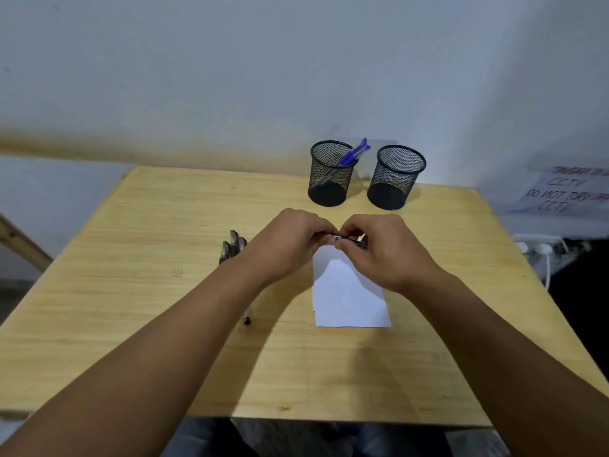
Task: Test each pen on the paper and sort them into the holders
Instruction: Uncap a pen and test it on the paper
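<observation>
Both hands meet above the far end of the white paper (pixel 351 301). My left hand (pixel 290 242) and my right hand (pixel 382 249) each pinch one end of a dark pen (pixel 342 238) held level between them. Several more dark pens (pixel 233 247) lie on the table left of my left wrist, partly hidden by the forearm. At the back stand two black mesh holders: the left holder (pixel 331 174) has blue pens (pixel 354 153) in it, the right holder (pixel 395 178) looks empty.
The wooden table (pixel 138 258) ends close to me along its front edge. A wall rises right behind the holders. A paper notice (pixel 566 192) and a power strip with cables (pixel 540 249) sit off the table's right side.
</observation>
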Demonstrator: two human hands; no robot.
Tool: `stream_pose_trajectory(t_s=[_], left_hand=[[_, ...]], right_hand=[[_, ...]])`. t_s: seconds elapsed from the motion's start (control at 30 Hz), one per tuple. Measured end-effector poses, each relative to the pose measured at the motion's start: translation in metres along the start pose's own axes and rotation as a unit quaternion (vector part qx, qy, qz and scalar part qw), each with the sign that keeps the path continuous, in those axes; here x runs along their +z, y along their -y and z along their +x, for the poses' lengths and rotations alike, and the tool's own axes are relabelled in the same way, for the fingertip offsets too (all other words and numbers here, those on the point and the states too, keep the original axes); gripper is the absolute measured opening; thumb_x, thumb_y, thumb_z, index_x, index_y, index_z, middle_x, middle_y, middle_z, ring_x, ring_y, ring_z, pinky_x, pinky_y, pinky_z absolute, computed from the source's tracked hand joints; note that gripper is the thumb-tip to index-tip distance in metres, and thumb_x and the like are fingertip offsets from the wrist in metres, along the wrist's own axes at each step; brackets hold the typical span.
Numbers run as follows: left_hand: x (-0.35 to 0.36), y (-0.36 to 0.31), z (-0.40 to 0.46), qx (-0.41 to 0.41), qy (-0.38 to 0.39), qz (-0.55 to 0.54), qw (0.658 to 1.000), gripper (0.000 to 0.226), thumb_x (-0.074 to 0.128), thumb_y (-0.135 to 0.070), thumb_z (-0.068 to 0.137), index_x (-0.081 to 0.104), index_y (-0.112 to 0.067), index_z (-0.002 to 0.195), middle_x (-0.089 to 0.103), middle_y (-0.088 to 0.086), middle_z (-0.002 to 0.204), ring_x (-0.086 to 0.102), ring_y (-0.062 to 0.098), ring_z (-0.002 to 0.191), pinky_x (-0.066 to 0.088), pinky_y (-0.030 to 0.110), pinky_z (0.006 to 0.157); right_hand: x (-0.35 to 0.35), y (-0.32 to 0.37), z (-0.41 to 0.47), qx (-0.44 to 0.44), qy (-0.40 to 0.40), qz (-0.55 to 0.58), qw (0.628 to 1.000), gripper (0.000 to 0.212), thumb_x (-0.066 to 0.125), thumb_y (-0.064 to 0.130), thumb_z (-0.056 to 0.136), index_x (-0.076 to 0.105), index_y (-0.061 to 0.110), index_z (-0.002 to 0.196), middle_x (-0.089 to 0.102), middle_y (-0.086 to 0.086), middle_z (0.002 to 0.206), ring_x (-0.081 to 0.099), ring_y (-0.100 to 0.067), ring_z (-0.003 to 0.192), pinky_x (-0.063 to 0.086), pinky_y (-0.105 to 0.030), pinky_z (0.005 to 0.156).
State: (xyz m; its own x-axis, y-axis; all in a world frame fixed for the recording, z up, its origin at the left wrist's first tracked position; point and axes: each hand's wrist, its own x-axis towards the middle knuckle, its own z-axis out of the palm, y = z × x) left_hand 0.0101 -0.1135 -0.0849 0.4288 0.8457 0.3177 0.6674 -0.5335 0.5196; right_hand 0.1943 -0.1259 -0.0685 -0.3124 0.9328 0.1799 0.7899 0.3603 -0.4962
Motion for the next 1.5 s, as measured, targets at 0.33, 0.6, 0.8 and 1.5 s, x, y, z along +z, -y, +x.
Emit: stream_pose_trajectory(t_s=[0.33,0.6,0.8,1.5], left_hand=[[-0.006,0.004,-0.003,-0.030,-0.057,0.046,0.997,0.016,0.063,-0.016,0.091,0.075,-0.014,0.102,0.074,0.006,0.093,0.065,0.025,0.085,0.049,0.037,0.075],[0.000,0.035,-0.019,-0.181,-0.077,0.106,0.975,0.022,0.054,-0.013,0.091,0.072,-0.012,0.103,0.064,0.006,0.098,0.061,0.027,0.088,0.052,0.042,0.075],[0.013,0.044,-0.025,-0.233,-0.056,0.127,0.963,0.017,0.053,-0.017,0.092,0.065,-0.006,0.099,0.061,0.005,0.098,0.057,0.026,0.088,0.051,0.041,0.076],[0.037,0.004,-0.060,-0.154,0.089,0.149,0.973,0.085,0.036,-0.075,0.084,0.023,-0.026,0.152,0.014,-0.010,0.161,0.001,0.014,0.149,0.011,0.032,0.118]], right_hand=[[0.006,-0.010,-0.009,0.103,-0.053,0.129,0.985,0.012,0.074,0.034,0.084,0.072,0.023,0.080,0.069,0.009,0.076,0.062,-0.005,0.072,0.048,-0.024,0.062],[0.009,-0.022,-0.018,0.215,-0.062,0.405,0.886,0.018,0.065,0.004,0.089,0.073,0.018,0.096,0.073,-0.009,0.091,0.070,-0.019,0.071,0.061,-0.041,0.079],[0.009,-0.022,-0.026,0.202,-0.067,0.458,0.863,0.025,0.063,-0.002,0.090,0.071,0.020,0.100,0.072,-0.015,0.105,0.071,-0.016,0.080,0.061,-0.036,0.080],[0.030,-0.027,-0.022,0.178,-0.113,0.462,0.861,0.031,0.048,0.005,0.101,0.064,0.017,0.124,0.071,-0.005,0.101,0.073,-0.021,0.085,0.061,-0.033,0.077]])
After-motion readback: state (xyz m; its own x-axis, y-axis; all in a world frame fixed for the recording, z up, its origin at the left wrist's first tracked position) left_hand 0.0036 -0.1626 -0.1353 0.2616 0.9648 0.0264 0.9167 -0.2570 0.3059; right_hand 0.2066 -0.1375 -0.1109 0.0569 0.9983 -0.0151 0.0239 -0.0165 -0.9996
